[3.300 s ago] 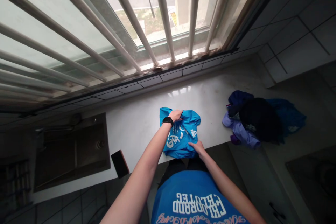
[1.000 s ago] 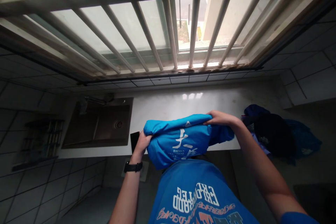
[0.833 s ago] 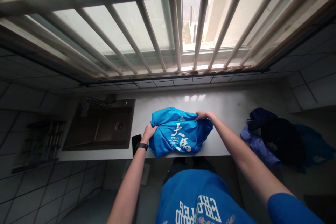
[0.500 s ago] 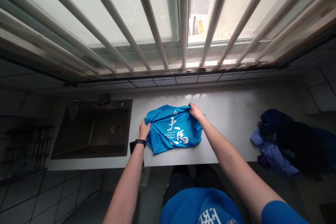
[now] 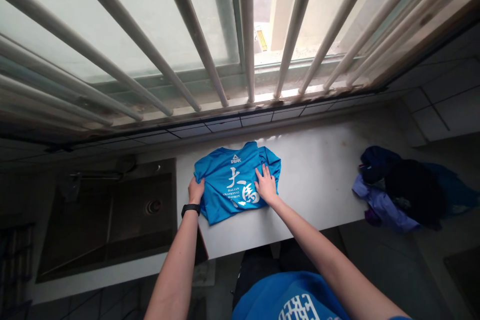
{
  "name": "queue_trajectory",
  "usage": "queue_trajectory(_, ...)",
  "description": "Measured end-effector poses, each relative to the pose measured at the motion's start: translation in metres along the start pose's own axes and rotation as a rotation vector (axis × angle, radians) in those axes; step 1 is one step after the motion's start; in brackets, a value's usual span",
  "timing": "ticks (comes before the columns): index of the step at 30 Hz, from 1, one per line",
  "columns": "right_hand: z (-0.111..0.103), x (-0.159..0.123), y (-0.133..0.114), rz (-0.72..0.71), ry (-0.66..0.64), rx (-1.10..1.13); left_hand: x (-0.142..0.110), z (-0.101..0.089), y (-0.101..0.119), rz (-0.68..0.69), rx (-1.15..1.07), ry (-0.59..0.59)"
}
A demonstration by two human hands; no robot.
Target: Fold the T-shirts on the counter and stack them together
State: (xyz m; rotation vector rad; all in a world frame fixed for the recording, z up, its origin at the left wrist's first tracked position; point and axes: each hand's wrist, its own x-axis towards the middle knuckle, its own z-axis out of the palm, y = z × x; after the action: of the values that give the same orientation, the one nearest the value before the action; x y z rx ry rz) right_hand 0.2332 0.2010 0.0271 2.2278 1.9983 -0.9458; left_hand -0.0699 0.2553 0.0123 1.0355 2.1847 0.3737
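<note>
A folded bright blue T-shirt (image 5: 225, 167) with white lettering lies flat on the pale countertop (image 5: 315, 180), printed side up. My left hand (image 5: 195, 190), with a black watch on the wrist, rests on the shirt's left edge with its fingers curled onto the cloth. My right hand (image 5: 265, 185) lies flat on the shirt's right half, fingers spread and pressing down.
A dark sink (image 5: 108, 220) is set into the counter left of the shirt. A heap of dark blue, black and purple clothes (image 5: 401, 187) lies at the right. Barred window (image 5: 240, 35) runs along the back. I wear a blue printed shirt.
The shirt went from held up in both hands to laid flat on the counter. My right hand let go of its top edge and now presses flat on it.
</note>
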Motion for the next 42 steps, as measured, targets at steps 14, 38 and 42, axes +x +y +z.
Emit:
queue_trajectory(14,-0.035,0.031,-0.016,0.182,-0.038,0.100,0.013,-0.027,0.026,-0.079,0.034,0.024)
queue_trajectory(38,-0.124,-0.202,0.234,0.724,0.226,0.182,-0.166,0.085,-0.045,0.643,0.590,-0.043)
queue_trajectory(42,-0.198,-0.178,0.305,0.735,0.276,0.094,-0.180,0.088,-0.011,0.734,0.639,-0.056)
